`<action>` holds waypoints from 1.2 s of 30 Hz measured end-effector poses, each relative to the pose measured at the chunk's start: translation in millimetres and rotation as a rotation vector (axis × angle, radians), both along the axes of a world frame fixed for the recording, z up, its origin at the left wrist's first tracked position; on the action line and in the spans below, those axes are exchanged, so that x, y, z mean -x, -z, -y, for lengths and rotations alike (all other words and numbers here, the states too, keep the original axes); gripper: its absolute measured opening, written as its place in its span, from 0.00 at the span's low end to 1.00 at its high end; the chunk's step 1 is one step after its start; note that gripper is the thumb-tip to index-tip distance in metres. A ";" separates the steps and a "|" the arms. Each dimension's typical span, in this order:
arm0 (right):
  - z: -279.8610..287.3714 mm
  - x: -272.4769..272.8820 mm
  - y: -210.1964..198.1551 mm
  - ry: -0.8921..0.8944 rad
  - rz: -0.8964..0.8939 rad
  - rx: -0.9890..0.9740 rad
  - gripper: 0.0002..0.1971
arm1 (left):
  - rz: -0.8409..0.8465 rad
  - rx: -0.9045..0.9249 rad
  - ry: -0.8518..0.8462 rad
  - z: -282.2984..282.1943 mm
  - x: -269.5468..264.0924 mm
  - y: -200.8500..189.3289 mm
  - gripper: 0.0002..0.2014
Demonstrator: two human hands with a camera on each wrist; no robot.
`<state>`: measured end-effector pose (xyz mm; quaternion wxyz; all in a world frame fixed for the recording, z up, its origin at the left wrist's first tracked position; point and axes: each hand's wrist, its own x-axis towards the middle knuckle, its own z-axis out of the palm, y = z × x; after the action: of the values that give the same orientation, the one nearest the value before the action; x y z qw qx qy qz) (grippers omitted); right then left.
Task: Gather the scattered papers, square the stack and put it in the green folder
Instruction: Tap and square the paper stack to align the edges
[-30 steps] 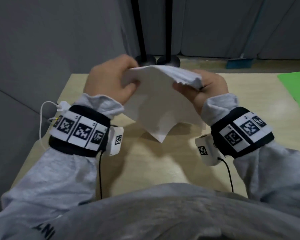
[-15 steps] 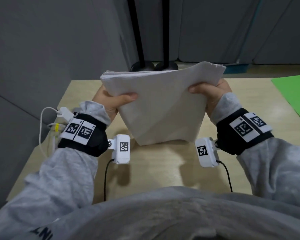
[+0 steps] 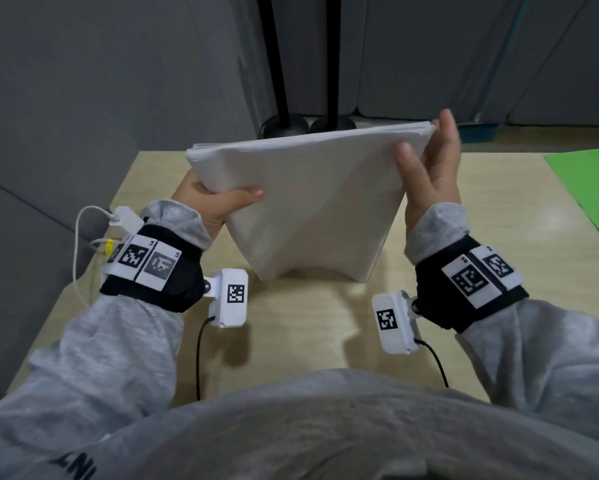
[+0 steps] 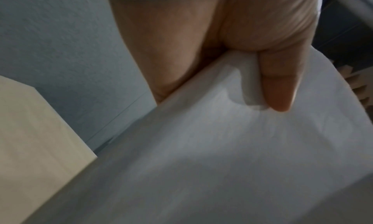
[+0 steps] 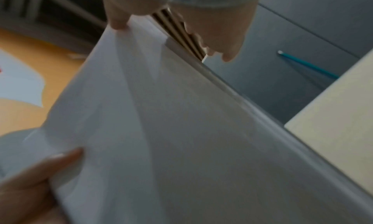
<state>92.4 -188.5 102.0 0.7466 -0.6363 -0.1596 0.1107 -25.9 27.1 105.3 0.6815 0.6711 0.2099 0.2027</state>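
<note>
Right hand (image 3: 429, 168) released grip, now flat against paper stack (image 3: 305, 202) edge.

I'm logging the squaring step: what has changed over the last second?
The papers went from a crumpled bunch to an upright stack standing on the table. The right hand let go and now lies flat against the side edge. The left hand still grips; the folder stays put.

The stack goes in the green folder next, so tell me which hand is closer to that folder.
Right. The right hand steadies the paper stack's right edge, on the side of the green folder but apart from it. The left hand grips the stack's far side.
</note>
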 end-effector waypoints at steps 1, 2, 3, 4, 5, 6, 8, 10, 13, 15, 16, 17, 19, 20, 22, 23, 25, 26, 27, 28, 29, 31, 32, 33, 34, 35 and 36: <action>-1.9 3.1 2.9 -0.041 0.010 0.022 0.53 | 0.007 0.008 0.008 -0.3 0.3 -0.2 0.18; -4.1 6.5 6.0 -0.084 0.028 0.046 0.50 | 0.014 0.015 0.020 -1.2 0.4 -0.3 0.20; -5.8 8.4 9.3 -0.087 0.047 0.059 0.48 | 0.020 0.018 0.042 -2.1 0.7 -0.5 0.21; -6.7 8.5 12.6 -0.048 0.069 0.050 0.47 | 0.020 0.016 0.066 -2.9 0.8 -0.9 0.22; -6.9 7.8 13.8 0.002 0.069 0.029 0.49 | 0.016 0.011 0.081 -3.3 0.8 -1.2 0.23; -6.5 6.3 14.5 0.016 0.057 0.012 0.49 | 0.011 0.010 0.084 -3.7 0.9 -1.1 0.23; -6.9 0.9 16.5 -0.034 0.036 0.053 0.44 | 0.004 0.020 0.082 -3.3 1.0 -0.8 0.22; -9.0 -4.3 15.2 -0.039 0.044 0.120 0.33 | 0.000 0.026 0.059 -2.2 1.3 -1.8 0.23; -10.8 -6.1 8.6 0.029 0.071 0.082 0.18 | -0.007 -0.059 -0.028 3.7 1.7 -8.0 0.14; -11.4 -3.7 1.0 0.095 0.108 0.001 0.10 | 0.010 -0.129 -0.085 8.2 1.1 -15.6 0.09; -11.6 -2.1 -2.8 0.121 0.137 -0.024 0.10 | 0.027 -0.142 -0.107 10.1 0.8 -19.4 0.08; -10.7 -0.3 -5.7 0.134 0.168 -0.036 0.09 | 0.045 -0.144 -0.118 11.1 0.6 -21.8 0.08; -8.3 1.8 -7.4 0.139 0.215 -0.030 0.12 | 0.067 -0.163 -0.092 10.2 1.3 -22.5 0.11; -6.8 1.4 -6.6 0.138 0.226 -0.025 0.18 | 0.069 -0.187 -0.055 10.4 1.5 -22.5 0.14; -3.6 0.9 -7.8 0.127 0.216 -0.024 0.27 | 0.069 -0.224 0.022 11.3 1.3 -21.4 0.18; -3.2 0.6 -9.4 0.115 0.225 -0.031 0.30 | 0.066 -0.239 0.042 12.2 0.9 -21.2 0.19; -2.2 2.0 -14.5 0.109 0.319 -0.022 0.34 | 0.061 -0.271 0.052 14.7 -0.5 -23.3 0.18; -2.6 2.9 -17.4 0.121 0.410 0.003 0.33 | 0.064 -0.299 0.038 16.0 -0.9 -24.6 0.17; -3.5 4.3 -20.0 0.135 0.518 0.042 0.31 | 0.077 -0.334 0.020 18.3 -0.8 -26.7 0.16; -5.0 4.4 -21.6 0.152 0.617 0.090 0.27 | 0.100 -0.359 0.005 21.1 -1.0 -29.2 0.15; -6.6 4.1 -22.9 0.166 0.692 0.140 0.23 | 0.136 -0.358 -0.002 24.8 -1.3 -32.2 0.14; -9.8 1.9 -23.2 0.178 0.768 0.232 0.16 | 0.212 -0.333 -0.026 32.9 -2.9 -36.7 0.11; -11.0 0.7 -21.9 0.180 0.780 0.265 0.14 | 0.221 -0.340 -0.072 35.9 -4.6 -37.8 0.07; -12.0 -0.4 -20.6 0.188 0.781 0.288 0.14 | 0.211 -0.360 -0.136 38.4 -6.2 -38.3 0.05; -12.6 -1.4 -19.5 0.207 0.779 0.301 0.14 | 0.201 -0.382 -0.197 39.2 -7.2 -37.5 0.06; -13.1 -2.6 -19.2 0.236 0.775 0.309 0.15 | 0.195 -0.393 -0.234 40.0 -8.0 -36.5 0.08; -13.5 -3.4 -19.6 0.266 0.765 0.314 0.15 | 0.192 -0.403 -0.261 40.3 -9.3 -35.4 0.10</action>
<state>95.8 -175.0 121.5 0.5356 -0.7523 -0.3228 -0.2073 -16.7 -13.2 140.7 0.5190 0.7382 0.1845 0.3894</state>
